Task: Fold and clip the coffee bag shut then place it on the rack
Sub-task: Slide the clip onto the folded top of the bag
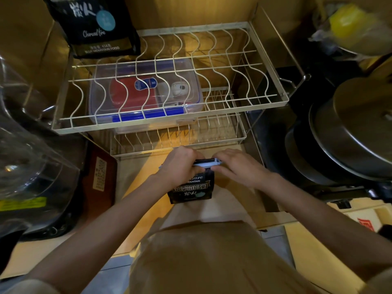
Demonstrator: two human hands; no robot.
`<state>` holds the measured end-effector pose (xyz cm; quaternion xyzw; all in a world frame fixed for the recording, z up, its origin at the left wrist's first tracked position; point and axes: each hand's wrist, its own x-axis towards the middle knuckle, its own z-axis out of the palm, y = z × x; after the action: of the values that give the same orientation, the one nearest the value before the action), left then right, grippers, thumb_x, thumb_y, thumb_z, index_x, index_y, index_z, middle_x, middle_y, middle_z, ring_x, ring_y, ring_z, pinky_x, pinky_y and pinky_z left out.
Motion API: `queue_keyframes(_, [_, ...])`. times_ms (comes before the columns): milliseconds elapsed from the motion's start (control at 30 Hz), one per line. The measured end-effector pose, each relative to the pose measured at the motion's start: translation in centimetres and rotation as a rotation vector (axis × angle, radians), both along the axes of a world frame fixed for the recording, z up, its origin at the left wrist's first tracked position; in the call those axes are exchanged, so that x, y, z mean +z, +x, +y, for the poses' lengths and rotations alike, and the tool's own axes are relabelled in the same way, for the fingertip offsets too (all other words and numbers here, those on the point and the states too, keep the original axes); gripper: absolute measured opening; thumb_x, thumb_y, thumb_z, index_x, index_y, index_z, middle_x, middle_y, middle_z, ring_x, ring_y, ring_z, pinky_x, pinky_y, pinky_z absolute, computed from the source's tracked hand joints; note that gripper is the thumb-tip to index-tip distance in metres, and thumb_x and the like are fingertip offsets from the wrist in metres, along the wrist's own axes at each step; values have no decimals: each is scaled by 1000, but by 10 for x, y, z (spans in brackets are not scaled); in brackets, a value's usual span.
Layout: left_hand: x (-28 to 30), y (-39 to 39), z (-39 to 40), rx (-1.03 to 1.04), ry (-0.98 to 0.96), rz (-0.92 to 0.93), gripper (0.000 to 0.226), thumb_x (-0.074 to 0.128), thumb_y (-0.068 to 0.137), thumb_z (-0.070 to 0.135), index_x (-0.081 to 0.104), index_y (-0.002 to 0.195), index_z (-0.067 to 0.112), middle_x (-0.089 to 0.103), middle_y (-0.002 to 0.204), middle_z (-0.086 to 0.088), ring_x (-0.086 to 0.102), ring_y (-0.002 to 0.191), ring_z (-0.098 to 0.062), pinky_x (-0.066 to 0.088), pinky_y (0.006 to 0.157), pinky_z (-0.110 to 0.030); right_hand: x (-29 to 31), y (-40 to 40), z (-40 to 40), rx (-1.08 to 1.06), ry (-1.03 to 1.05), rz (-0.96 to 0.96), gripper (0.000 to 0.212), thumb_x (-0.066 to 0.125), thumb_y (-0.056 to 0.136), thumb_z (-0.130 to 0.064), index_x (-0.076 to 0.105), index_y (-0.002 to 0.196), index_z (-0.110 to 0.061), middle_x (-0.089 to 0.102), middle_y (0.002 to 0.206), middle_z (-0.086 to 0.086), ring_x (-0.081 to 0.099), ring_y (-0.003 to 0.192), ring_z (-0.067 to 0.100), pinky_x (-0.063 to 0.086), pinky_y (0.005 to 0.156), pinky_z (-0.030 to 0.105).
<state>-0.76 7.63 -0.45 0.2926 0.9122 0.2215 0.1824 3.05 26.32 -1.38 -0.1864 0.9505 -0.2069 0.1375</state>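
Both hands, left hand [180, 164] and right hand [239, 166], have fingers closed on the clip [209, 162] atop the coffee bag [191, 187]; a loose fold could slip out before the rack [63, 128].

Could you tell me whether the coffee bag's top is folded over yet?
Folded: the coffee bag ends in a narrow roll with the clip along it.

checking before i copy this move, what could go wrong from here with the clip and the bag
1. The clip sits across the folded top of the coffee bag, pinched by the left hand and right hand; if it isn't fully snapped, the fold may spring open.
2. The rack has wavy wires with gaps, so a small bag could tip or slip through.
3. Another coffee bag already stands at the rack's back left corner, limiting room.
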Motion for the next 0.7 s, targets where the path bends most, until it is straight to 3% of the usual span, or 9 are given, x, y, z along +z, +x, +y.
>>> queue_keyframes(233, [2,1,1,-2,22,-12,22,64,79,20,69,101,19,73,98,-7,62,88,-25,49,80,-41,0,-9,8,177,95,115,25,42,93,-34,56,97,-13,58,96,5,51,90,16,43,78,28])
queue_keyframes(467, [-1,1,4,64,51,1,24,68,75,18,69,99,19,74,95,-7,64,87,-25,50,80,-40,-14,-2,6,59,-64,106,17,49,91,-24,58,87,-9,51,82,-1,42,81,8,30,70,16])
queue_keyframes(700, [-1,4,4,91,71,37,22,67,76,19,69,98,20,75,94,-5,65,85,-23,51,78,-38,-20,-2,4,37,-49,101,17,47,92,-25,54,88,-9,54,84,4,42,81,10,31,71,23])
